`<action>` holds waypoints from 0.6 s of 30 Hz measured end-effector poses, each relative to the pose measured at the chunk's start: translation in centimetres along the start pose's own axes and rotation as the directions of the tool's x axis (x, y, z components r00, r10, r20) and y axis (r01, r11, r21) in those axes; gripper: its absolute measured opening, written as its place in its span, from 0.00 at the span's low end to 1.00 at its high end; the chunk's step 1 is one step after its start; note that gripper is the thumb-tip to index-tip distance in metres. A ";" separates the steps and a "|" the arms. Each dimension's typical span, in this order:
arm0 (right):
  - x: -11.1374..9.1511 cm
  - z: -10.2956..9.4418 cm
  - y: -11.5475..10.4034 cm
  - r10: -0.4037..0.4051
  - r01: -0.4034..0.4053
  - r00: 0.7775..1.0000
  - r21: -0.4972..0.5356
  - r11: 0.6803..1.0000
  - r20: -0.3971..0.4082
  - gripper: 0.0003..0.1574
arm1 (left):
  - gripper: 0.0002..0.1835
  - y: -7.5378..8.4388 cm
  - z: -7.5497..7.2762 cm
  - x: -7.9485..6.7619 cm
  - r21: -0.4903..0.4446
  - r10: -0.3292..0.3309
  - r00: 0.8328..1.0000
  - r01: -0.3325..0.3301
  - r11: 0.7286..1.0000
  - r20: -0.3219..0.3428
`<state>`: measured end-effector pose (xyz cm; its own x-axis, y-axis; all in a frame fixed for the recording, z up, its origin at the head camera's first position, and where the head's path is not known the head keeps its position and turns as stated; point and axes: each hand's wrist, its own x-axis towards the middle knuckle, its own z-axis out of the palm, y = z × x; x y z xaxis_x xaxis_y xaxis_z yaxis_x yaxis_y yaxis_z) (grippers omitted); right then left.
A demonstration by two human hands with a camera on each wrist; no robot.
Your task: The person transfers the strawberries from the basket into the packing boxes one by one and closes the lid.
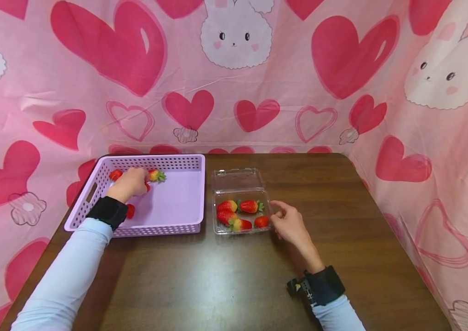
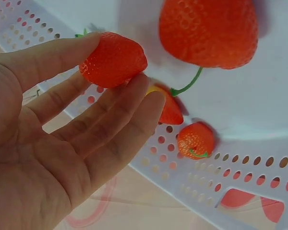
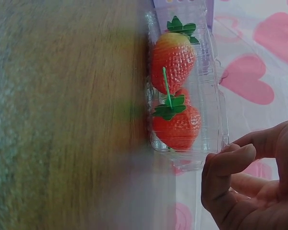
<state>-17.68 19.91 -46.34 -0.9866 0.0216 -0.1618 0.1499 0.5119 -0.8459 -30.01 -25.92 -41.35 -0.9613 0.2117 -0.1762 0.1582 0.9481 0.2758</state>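
Note:
My left hand reaches into a lilac perforated plastic basket. Its thumb and fingertips pinch a red strawberry, clearly visible in the left wrist view. Around it in the basket lie other strawberries: a large one close to the camera, a small round one by the wall, and one with a yellow top. At the right side of a clear plastic clamshell box, my right hand pinches the rim between thumb and curled fingers. Several strawberries lie inside that box.
The clamshell's lid stands open toward the back. Basket and box sit side by side on a brown wooden table. A pink curtain with hearts and rabbits hangs behind the table and along its sides.

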 end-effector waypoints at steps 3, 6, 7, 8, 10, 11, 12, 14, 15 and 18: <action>0.0 0.0 0.0 0.004 -0.004 1.000 0.001 1.000 0.002 0.30 | 0.09 0.3 -0.1 -0.1 -0.009 0.012 1.000 -0.012 1.000 -0.013; 0.0 0.0 -0.1 0.002 -0.002 1.000 0.004 1.000 0.001 0.30 | 0.07 0.7 -0.2 -0.1 -0.013 0.029 0.999 -0.029 0.999 -0.030; 0.0 0.0 -0.1 0.002 -0.002 1.000 0.005 1.000 0.001 0.30 | 0.07 0.8 -0.3 -0.2 -0.013 0.037 0.999 -0.038 0.999 -0.033; 0.0 0.0 -0.1 0.002 -0.002 1.000 0.006 1.000 0.001 0.30 | 0.07 1.0 -0.3 -0.2 -0.009 0.045 0.998 -0.045 0.999 -0.040; -0.1 0.0 -0.1 0.002 -0.002 1.000 0.007 1.000 0.002 0.30 | 0.06 1.3 -0.4 -0.3 -0.005 0.062 0.996 -0.063 0.998 -0.056; -0.1 0.0 -0.1 0.003 -0.003 1.000 0.007 1.000 0.002 0.30 | 0.06 1.4 -0.5 -0.4 -0.002 0.072 0.995 -0.073 0.997 -0.063; -0.1 0.0 -0.1 0.003 -0.003 1.000 0.007 1.000 0.001 0.30 | 0.06 1.6 -0.5 -0.5 0.002 0.082 0.994 -0.083 0.997 -0.071; -0.1 0.0 -0.1 0.004 -0.004 1.000 0.008 1.000 0.001 0.30 | 0.06 2.1 -0.6 -0.7 0.003 0.097 0.992 -0.097 0.995 -0.084; 0.0 0.0 0.0 0.004 -0.004 1.000 0.008 1.000 0.001 0.30 | 0.06 2.3 -0.7 -0.8 0.004 0.103 0.991 -0.103 0.995 -0.090; 0.0 0.0 0.0 0.001 -0.001 1.000 0.008 1.000 0.000 0.30 | 0.06 3.0 -0.9 -1.0 0.010 0.129 0.986 -0.129 0.992 -0.106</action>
<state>-17.67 19.96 -46.35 -0.9864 0.0223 -0.1629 0.1518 0.5048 -0.8498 -28.75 -23.54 -39.50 -0.9513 0.3059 -0.0384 0.2828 0.9154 0.2865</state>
